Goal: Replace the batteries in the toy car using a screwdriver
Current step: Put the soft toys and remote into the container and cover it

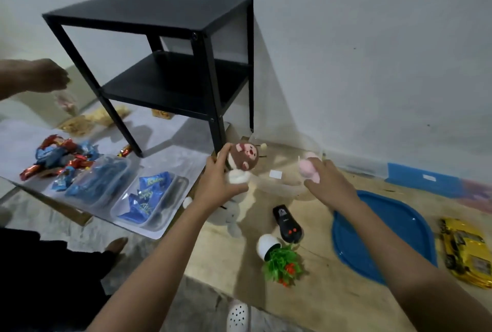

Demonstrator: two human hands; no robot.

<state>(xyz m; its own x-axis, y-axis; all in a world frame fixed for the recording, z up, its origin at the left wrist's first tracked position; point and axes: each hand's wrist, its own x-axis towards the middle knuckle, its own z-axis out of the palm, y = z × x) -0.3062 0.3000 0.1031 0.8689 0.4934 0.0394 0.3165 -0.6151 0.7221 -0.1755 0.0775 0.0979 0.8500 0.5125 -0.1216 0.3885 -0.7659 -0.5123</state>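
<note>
The yellow toy car lies on the wooden board at the far right, beside a blue lid. A black remote control with red buttons lies between my arms. My left hand grips a brown and white plush monkey. My right hand holds a pink soft toy at the clear plastic container. No screwdriver or batteries are in view.
A black two-shelf side table stands against the wall. Trays of blue snack packets and loose wrappers lie at the left. A tipped white pot with a fake plant lies near the remote. Another person's hand reaches in at the far left.
</note>
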